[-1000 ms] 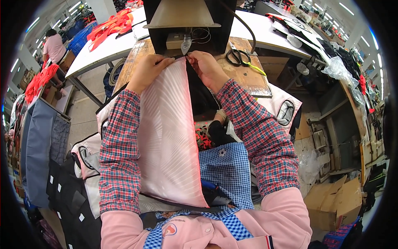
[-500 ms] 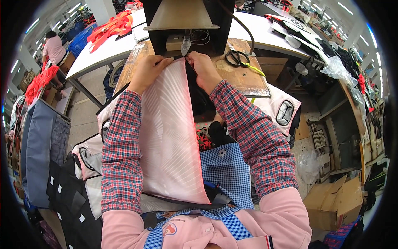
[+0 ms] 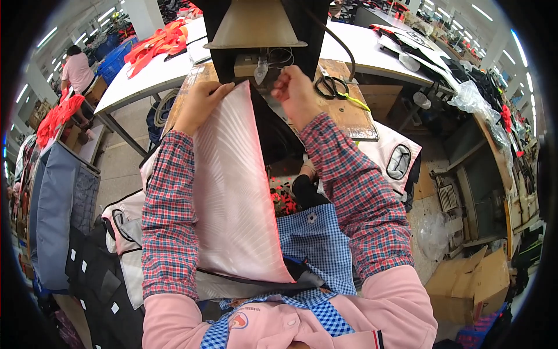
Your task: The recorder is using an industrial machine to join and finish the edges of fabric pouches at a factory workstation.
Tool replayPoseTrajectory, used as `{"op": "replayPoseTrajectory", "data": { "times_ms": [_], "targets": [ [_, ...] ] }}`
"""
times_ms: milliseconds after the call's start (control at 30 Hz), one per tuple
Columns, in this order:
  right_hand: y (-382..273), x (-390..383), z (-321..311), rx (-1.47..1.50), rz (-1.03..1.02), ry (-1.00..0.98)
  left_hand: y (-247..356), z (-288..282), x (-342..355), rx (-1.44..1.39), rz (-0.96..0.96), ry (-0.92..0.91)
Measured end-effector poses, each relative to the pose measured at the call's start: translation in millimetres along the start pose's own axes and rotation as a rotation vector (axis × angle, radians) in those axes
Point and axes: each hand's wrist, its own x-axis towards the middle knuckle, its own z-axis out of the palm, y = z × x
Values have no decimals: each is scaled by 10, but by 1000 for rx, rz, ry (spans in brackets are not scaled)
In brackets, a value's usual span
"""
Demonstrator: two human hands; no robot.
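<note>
My left hand is closed on the top edge of a pale pink patterned fabric panel, thumb on top. The panel hangs toward my lap, with a bright pink right edge and black material beside it. My right hand is raised apart from the panel's corner, fingers curled; whether anything small is in them is hidden. Both hands are in front of a black-framed machine with a cream cone-shaped hood and a small clear-covered part beneath.
Black-handled scissors with a yellow-green strap lie on the worn wooden tabletop to the right. Orange-red straps lie on the white table at left. A cardboard box stands at lower right. Black fabric pieces hang at lower left.
My right hand has let go of the panel's top corner and moved up and right. My left hand and the panel's top have shifted slightly left.
</note>
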Motion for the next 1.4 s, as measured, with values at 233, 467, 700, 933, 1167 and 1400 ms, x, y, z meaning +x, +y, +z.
{"op": "replayPoseTrajectory", "data": {
  "times_ms": [233, 467, 700, 933, 1167, 1400],
  "targets": [
    [-426, -628, -253, -1113, -409, -633, -346, -426, -324, -206, 25, -104],
    [-226, -1455, 425, -1464, -1638, -1468, 6, -489, -797, -307, 16, -241],
    [295, -1826, 495, -1271, -1233, -1453, 369, -721, -1735, -190, 103, -255],
    [351, -1981, 167, -1132, -708, -664, 740, -1855, -3222, -352, -175, -121],
    [739, -2402, -112, -577, -59, -309, 915, -1738, -2373, 216, 171, 347],
    [532, -2229, -768, -1064, -13, -746, 635, -1009, -1448, 157, -6, -121]
  ]
}}
